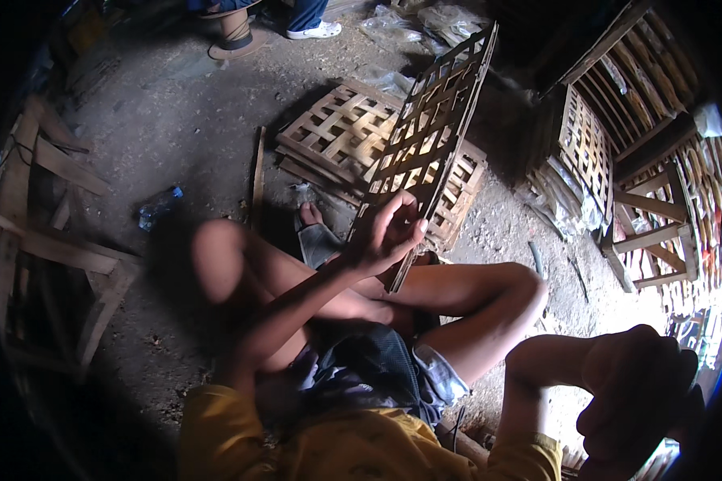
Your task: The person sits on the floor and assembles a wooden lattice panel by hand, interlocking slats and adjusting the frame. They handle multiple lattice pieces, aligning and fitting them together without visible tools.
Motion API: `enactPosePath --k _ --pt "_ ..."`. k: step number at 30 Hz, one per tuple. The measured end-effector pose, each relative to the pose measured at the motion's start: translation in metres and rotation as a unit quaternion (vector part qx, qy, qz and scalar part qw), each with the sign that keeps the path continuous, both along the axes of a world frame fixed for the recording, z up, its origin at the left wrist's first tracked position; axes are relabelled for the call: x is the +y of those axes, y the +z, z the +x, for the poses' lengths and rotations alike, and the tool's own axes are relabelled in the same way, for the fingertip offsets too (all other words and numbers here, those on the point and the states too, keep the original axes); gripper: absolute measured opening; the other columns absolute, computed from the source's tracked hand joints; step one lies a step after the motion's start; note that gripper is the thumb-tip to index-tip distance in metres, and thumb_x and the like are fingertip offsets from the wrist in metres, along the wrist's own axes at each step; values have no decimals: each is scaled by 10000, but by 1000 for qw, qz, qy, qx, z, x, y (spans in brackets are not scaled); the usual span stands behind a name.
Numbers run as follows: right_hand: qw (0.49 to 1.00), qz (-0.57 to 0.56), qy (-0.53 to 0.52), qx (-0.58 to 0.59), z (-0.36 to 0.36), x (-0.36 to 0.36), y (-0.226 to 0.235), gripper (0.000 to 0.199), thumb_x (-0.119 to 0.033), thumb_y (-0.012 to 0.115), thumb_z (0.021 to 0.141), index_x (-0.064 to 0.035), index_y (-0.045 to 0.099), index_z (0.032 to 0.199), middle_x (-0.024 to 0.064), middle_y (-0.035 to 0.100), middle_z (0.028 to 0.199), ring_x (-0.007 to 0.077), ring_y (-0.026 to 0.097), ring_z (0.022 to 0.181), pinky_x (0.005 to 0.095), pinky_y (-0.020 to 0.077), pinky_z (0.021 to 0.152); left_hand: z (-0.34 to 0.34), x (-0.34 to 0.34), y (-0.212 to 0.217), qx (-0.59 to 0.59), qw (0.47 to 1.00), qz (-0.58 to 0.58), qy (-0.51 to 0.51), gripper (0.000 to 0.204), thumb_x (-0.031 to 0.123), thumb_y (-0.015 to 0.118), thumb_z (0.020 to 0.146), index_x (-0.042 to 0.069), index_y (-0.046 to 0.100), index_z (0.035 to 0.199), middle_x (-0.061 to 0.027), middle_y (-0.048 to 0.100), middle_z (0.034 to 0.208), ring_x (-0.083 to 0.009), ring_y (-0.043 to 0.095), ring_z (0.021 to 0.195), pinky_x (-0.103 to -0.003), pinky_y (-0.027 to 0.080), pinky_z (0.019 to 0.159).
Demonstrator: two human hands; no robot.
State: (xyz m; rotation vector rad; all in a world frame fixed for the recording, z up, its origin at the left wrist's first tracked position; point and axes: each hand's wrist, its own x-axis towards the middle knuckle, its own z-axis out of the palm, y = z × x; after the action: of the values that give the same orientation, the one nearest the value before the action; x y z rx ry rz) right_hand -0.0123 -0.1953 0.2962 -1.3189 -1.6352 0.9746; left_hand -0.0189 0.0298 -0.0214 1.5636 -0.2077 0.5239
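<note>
A woven wooden lattice panel [434,120] stands tilted on edge, its near end between my crossed legs. My left hand [389,232] is at the near end of this panel, fingers curled and thumb bent toward them in a pinch. Whatever it pinches is too small to make out. Raised at the lower right, my right hand [637,385] is closed in a fist, dark against bright light. What it grips is hidden in shadow. Beyond my feet lies a stack of similar lattice panels [341,132], partly behind the upright one.
More lattice panels [581,136] lean at the right beside wooden frames [653,240]. A wooden stand [72,240] is at the left. A thin wood strip [258,176] and a crumpled plastic bottle [159,210] lie on the floor. Someone's shoe [314,30] shows near a wooden spool [234,36].
</note>
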Motion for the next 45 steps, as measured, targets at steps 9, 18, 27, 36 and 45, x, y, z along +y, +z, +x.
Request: enactPosePath --k 9,18,27,36,45 --pt "985 162 -21 -51 42 -39 -19 273 -137 714 894 -14 639 1126 69 669 898 153 638 824 262 538 691 9 9 -11 -18 997 60 37 214 183 669 977 45 526 1055 13 535 788 -58 498 720 -259 439 661" --pt "786 218 -545 -195 180 55 -98 310 -16 610 896 10 687 1195 97 762 898 125 714 769 249 560 675 11 2 -9 7 1000 26 -4 238 229 688 967 53 535 1013 -19 549 787 -97 506 699 -288 443 639" --pt "658 117 -599 -441 292 80 -143 104 -115 684 831 -38 740 873 200 727 842 362 737 811 430 596 733 10 -1 -7 3 998 56 -8 211 192 660 972 59 499 994 20 448 760 -69 417 712 -265 386 645" --pt "673 147 -580 -435 304 82 -158 209 -57 618 884 -53 761 1037 101 758 819 178 747 730 330 581 681 9 -2 -4 15 999 46 -25 224 195 672 954 51 510 1011 1 469 786 -91 438 731 -285 410 667" --pt "769 91 -350 -527 342 118 -131 199 -112 636 899 -46 767 1034 81 740 813 166 706 738 319 561 679 8 19 -23 -26 990 117 70 272 265 695 950 47 552 1027 -60 566 779 -157 583 687 -329 486 625"
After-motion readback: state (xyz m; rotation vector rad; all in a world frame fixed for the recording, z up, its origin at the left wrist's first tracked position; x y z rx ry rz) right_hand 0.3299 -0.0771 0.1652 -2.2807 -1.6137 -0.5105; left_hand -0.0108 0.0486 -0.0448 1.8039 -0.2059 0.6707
